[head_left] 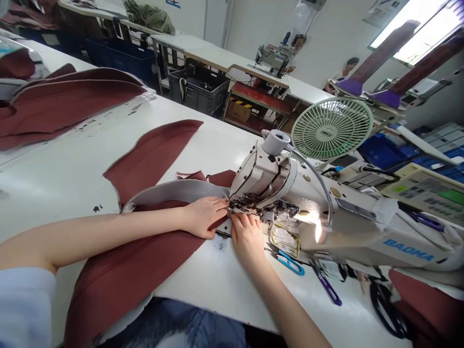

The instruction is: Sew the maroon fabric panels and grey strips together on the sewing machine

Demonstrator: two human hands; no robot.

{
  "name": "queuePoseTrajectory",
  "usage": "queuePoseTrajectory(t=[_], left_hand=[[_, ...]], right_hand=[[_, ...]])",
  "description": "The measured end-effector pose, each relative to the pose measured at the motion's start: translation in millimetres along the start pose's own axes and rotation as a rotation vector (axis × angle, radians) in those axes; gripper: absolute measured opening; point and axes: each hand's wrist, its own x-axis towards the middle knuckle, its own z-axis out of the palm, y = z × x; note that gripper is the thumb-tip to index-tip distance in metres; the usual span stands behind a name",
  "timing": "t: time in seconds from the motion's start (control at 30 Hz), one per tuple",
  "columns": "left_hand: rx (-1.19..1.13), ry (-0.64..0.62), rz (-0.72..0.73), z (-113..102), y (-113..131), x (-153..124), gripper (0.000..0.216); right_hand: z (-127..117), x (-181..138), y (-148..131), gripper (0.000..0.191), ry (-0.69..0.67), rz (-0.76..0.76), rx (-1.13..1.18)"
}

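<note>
A maroon fabric piece [145, 261] with a grey lining strip [174, 192] lies across the white table [65, 169] and runs under the head of a cream sewing machine [275, 188]. My left hand [205, 216] lies flat on the fabric, fingers stretched toward the presser foot [237, 205]. My right hand [246, 237] rests just in front of the foot, fingertips pressing the fabric edge down by the needle. Neither hand grips anything.
Blue thread snips [290, 263] and a purple pair [328, 287] lie right of my right hand. A green fan [331, 128] stands behind the machine. More maroon pieces [61, 104] are stacked far left. A control panel [427, 191] sits at right; crates stand beyond the table.
</note>
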Motion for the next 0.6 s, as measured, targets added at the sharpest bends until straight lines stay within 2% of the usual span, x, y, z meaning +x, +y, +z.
queuePoseTrajectory(t=[0.07,0.13,0.23,0.3,0.4,0.47,0.5,0.57,0.6], left_hand=[[0.005,-0.022,-0.007,-3.9,3.6,0.7,0.049],[0.013,-0.055,0.005,-17.8,7.4,-0.5,0.048],[0.038,-0.054,-0.019,-61.0,4.0,-18.9,0.041],[0.080,-0.002,-0.141,-97.8,-9.8,-50.3,0.037],[0.194,0.073,-0.429,-140.4,-44.7,-123.2,0.051],[0.279,0.061,-0.596,-148.5,-69.1,-174.2,0.063],[0.297,0.031,-0.631,-146.2,-79.5,-195.3,0.066],[0.320,0.002,-0.637,-134.5,-95.7,-222.6,0.063],[0.322,-0.001,-0.619,-128.7,-102.0,-227.9,0.057]], right_hand=[[1.3,-0.5,1.5,0.032,0.012,-0.005,0.010],[2.1,-1.6,4.0,0.033,0.027,-0.006,0.023],[1.3,-4.8,6.5,0.037,0.068,-0.034,0.067],[-0.5,-6.7,4.5,0.040,0.091,-0.119,0.129],[-3.0,-6.8,-4.3,0.045,0.038,-0.335,0.262],[-3.8,-5.1,-10.3,0.046,-0.030,-0.414,0.314],[-4.0,-3.9,-12.2,0.046,-0.059,-0.425,0.323],[-4.6,-1.4,-13.8,0.046,-0.101,-0.422,0.330],[-5.2,-0.1,-14.1,0.046,-0.119,-0.424,0.332]])
